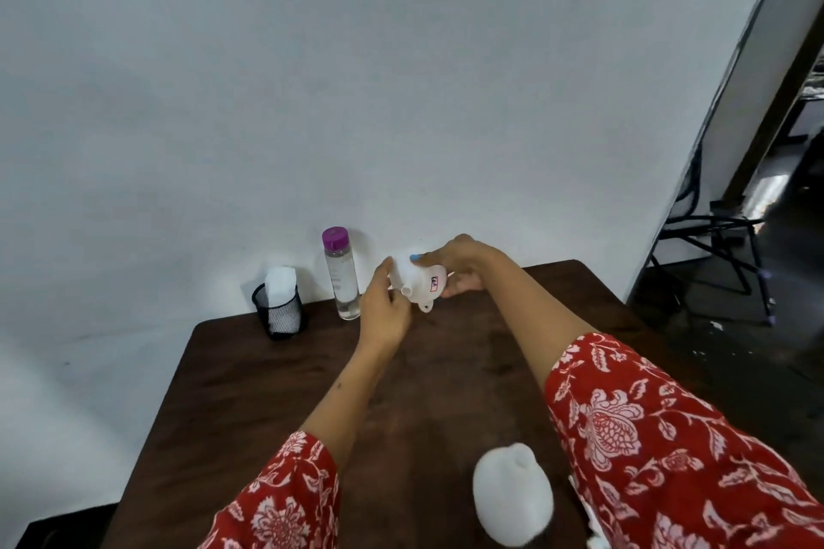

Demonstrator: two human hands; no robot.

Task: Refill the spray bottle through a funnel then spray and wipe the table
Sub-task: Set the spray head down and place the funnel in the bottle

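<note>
A white plastic funnel [421,281] with a small red-and-blue sticker is held tilted above the back of the dark wooden table [276,392], its spout pointing toward me. My right hand [461,267] grips its wide end from the right, one finger lying over the top. My left hand [385,308] holds the narrow end from the left, thumb up against the funnel. A white rounded bottle [512,495], blurred, stands close to me at the table's near edge, by my right sleeve. Its top cannot be made out.
A clear bottle with a purple cap [341,276] stands against the white wall, left of the funnel. A black mesh cup [280,312] holding a white cloth is at the back left corner. Chair legs and cables lie on the floor to the right.
</note>
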